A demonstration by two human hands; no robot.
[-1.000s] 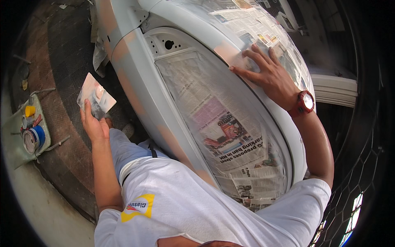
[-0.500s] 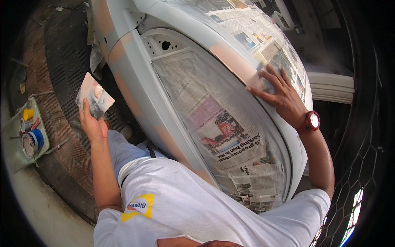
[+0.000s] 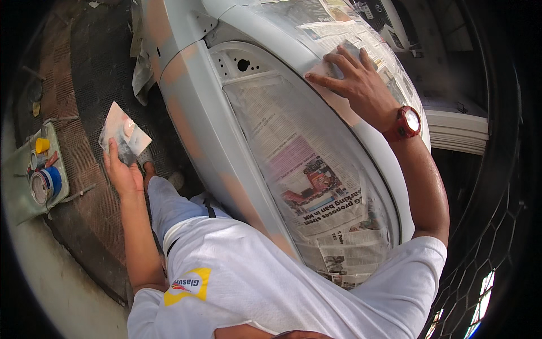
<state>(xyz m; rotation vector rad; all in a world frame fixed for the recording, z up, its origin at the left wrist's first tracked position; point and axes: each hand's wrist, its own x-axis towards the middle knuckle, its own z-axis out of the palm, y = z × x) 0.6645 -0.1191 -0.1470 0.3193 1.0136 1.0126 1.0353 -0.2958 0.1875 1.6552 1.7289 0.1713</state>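
In my left hand (image 3: pixel 124 172) is a flat, squarish putty board (image 3: pixel 116 120), smeared with pale pink paste and dark grey. My thumb lies across its face, and my fingers are hidden under it. On the upper side of the car body (image 3: pixel 200 121), my right hand (image 3: pixel 358 82) presses down with bent, spread fingers. A thin grey flexible piece (image 3: pixel 351 47) shows under those fingertips; its exact kind is unclear. Pinkish patches (image 3: pixel 240 195) mark the grey-white paint, including one beneath my right hand. Newspaper (image 3: pixel 305 158) covers the window opening below it.
More newspaper (image 3: pixel 316 31) masks the glass beyond the roof rail. On the left, a pale green stool (image 3: pixel 20 195) carries a blue-sided can (image 3: pixel 55 179) and a yellow cup (image 3: pixel 42 145). Dark textured matting (image 3: pixel 93 73) covers the floor. A wire mesh (image 3: pixel 480 243) stands at right.
My right hand has slid up and left along the roof rail, the grey piece moving with it. My left hand and the board have shifted only slightly.
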